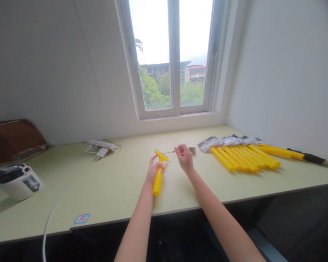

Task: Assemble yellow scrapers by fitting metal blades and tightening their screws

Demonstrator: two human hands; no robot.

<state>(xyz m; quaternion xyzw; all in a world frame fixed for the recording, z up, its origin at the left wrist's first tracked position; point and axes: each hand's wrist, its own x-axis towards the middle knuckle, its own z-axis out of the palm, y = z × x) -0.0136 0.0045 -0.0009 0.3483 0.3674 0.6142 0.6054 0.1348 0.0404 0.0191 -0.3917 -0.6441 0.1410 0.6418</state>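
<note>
My left hand (pixel 152 169) is closed around a yellow scraper handle (pixel 157 180), its wide head pointing away from me and its round end toward me. In my right hand (pixel 184 156) is a thin screwdriver (pixel 168 152), pinched between the fingers, its shaft reaching left to the scraper head. Whether the tip sits in a screw is too small to tell. Just beyond my right hand lies a flat greyish metal piece (pixel 192 150), partly hidden by the hand. A tiny dark bit (pixel 170 161) lies on the table between my hands.
Several yellow handles (pixel 243 156) lie in a row at the right with plastic packaging (pixel 229 141). Behind them rests a long yellow and black tool (pixel 297 153). At left are a white mug (pixel 16 183), a power strip (pixel 102 147), a cable (pixel 53 211) and a brown bag (pixel 16 136).
</note>
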